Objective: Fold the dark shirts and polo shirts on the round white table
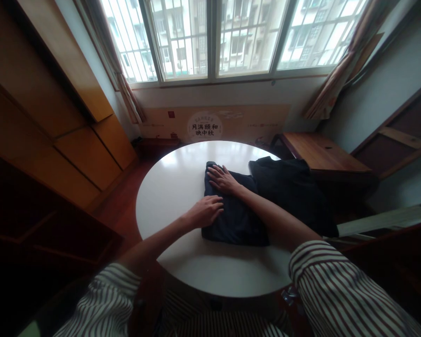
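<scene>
Cloth (238, 222) under both hands (207, 210) (225, 180) adjoins dark fabric (291, 187) overhanging the white table (171, 192)

A single view carries this one, looking from the wearer's head, forward and steeply down over both hands! The left hand (206, 210) and right hand (224, 180) land near mid-frame, a middling way off, while striped sleeves (340, 285) loom far closer to the lens, below the hands at either side. Around the hands spreads the white table (166, 187), seen from above its near edge. And it's a wide sweep (the outer edges lean and stretch), reaching the window (212, 47) well beyond the hands, the cabinet (115, 145) out past the left, the desk (330, 150) past the right.
</scene>
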{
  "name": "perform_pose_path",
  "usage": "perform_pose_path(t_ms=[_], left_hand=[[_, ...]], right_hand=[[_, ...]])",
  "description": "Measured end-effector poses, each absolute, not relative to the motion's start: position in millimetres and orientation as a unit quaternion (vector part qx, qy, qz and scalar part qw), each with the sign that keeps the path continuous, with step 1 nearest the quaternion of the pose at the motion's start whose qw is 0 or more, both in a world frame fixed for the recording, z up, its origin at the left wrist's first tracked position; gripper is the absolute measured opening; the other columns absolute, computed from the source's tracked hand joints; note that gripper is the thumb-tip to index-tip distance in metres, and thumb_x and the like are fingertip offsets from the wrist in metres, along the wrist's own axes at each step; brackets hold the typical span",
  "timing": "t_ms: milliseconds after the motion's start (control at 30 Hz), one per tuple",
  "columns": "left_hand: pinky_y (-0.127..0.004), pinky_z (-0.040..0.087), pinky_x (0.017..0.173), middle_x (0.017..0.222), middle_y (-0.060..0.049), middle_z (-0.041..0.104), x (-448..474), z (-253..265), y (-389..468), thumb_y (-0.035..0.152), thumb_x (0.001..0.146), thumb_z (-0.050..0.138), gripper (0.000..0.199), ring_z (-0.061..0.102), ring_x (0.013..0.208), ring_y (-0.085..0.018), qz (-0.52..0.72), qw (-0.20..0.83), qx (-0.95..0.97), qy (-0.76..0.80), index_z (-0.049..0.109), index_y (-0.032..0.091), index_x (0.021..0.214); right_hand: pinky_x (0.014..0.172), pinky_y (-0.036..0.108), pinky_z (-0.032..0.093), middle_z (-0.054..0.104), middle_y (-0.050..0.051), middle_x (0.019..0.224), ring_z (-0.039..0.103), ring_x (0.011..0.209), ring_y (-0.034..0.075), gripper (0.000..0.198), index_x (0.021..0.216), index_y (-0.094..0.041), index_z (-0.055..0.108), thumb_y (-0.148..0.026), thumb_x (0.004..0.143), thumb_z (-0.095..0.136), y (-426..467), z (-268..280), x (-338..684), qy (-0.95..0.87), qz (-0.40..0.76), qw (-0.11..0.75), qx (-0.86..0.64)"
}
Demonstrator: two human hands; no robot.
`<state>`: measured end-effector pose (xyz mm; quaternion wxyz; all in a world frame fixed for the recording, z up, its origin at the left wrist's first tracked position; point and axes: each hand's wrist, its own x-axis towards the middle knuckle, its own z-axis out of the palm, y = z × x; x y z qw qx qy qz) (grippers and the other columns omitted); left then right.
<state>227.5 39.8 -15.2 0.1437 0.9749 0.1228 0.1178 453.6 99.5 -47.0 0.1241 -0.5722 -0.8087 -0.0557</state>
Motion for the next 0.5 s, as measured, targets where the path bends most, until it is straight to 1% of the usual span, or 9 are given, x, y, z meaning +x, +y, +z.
perform_pose_path(t_ms=[33, 100, 133, 200, 300, 400, 500], left_hand=[[-0.05, 0.034, 0.116, 0.145, -0.019, 0.053, 229.3, -19.5, 43.6, 0.04, 0.102, 0.041, 0.046, 0.048, 0.137, -0.029, 0.109, 0.137, 0.974, 0.141, 0.057, 0.013, 0.136], [-0.058, 0.022, 0.119, 0.157, -0.021, 0.035, 229.2, -30.4, 43.2, 0.049, 0.099, 0.045, 0.063, 0.029, 0.148, -0.033, 0.088, 0.124, 0.976, 0.159, 0.042, 0.011, 0.149], [-0.06, 0.018, 0.12, 0.16, -0.022, 0.028, 227.4, -35.1, 39.9, 0.054, 0.098, 0.045, 0.07, 0.022, 0.15, -0.035, 0.077, 0.119, 0.977, 0.157, 0.036, 0.011, 0.153], [-0.063, 0.015, 0.119, 0.162, -0.023, 0.02, 220.4, -39.9, 30.2, 0.059, 0.096, 0.044, 0.078, 0.014, 0.151, -0.038, 0.056, 0.109, 0.983, 0.14, 0.031, 0.012, 0.156], [-0.064, 0.016, 0.118, 0.162, -0.024, 0.017, 204.3, -37.9, 15.2, 0.058, 0.095, 0.045, 0.078, 0.009, 0.152, -0.04, 0.037, 0.099, 0.988, 0.116, 0.029, 0.013, 0.156], [-0.062, 0.019, 0.118, 0.163, -0.022, 0.016, 187.0, -36.6, 4.5, 0.05, 0.098, 0.044, 0.071, 0.007, 0.152, -0.039, 0.041, 0.101, 0.988, 0.108, 0.028, 0.013, 0.157], [-0.059, 0.024, 0.119, 0.163, -0.02, 0.021, 176.5, -40.5, -1.9, 0.04, 0.099, 0.044, 0.064, 0.01, 0.152, -0.037, 0.06, 0.109, 0.986, 0.113, 0.031, 0.013, 0.155]], right_hand=[[0.123, 0.053, 0.002, 0.021, 0.009, 0.165, 0.011, 0.153, 0.026, 0.056, 0.152, -0.017, 0.041, -0.041, 0.103, 0.033, 100.6, -45.9, 453.4, -0.822, -0.067, 0.125, -0.552], [0.124, 0.049, 0.005, 0.018, 0.01, 0.165, 0.012, 0.153, 0.025, 0.058, 0.154, -0.015, 0.038, -0.041, 0.103, 0.032, 105.6, -44.2, 453.7, -0.827, -0.051, 0.12, -0.546], [0.124, 0.049, 0.008, 0.016, 0.011, 0.165, 0.013, 0.153, 0.024, 0.06, 0.156, -0.015, 0.033, -0.043, 0.103, 0.03, 109.3, -43.9, 454.1, -0.819, -0.027, 0.116, -0.561], [0.123, 0.051, 0.011, 0.013, 0.01, 0.166, 0.014, 0.153, 0.025, 0.064, 0.159, -0.017, 0.023, -0.049, 0.104, 0.026, 117.7, -44.6, 455.3, -0.79, 0.024, 0.106, -0.603], [0.122, 0.054, 0.01, 0.013, 0.007, 0.166, 0.013, 0.153, 0.024, 0.065, 0.161, -0.022, 0.018, -0.051, 0.103, 0.022, 128.8, -46.7, 457.8, -0.764, 0.067, 0.1, -0.634], [0.122, 0.053, 0.01, 0.016, 0.005, 0.166, 0.014, 0.153, 0.023, 0.063, 0.161, -0.024, 0.019, -0.05, 0.103, 0.02, 133.4, -47.6, 460.6, -0.759, 0.09, 0.103, -0.637], [0.122, 0.052, 0.012, 0.017, 0.004, 0.166, 0.014, 0.153, 0.022, 0.061, 0.16, -0.024, 0.021, -0.048, 0.104, 0.02, 133.0, -46.3, 462.0, -0.762, 0.105, 0.11, -0.63]])
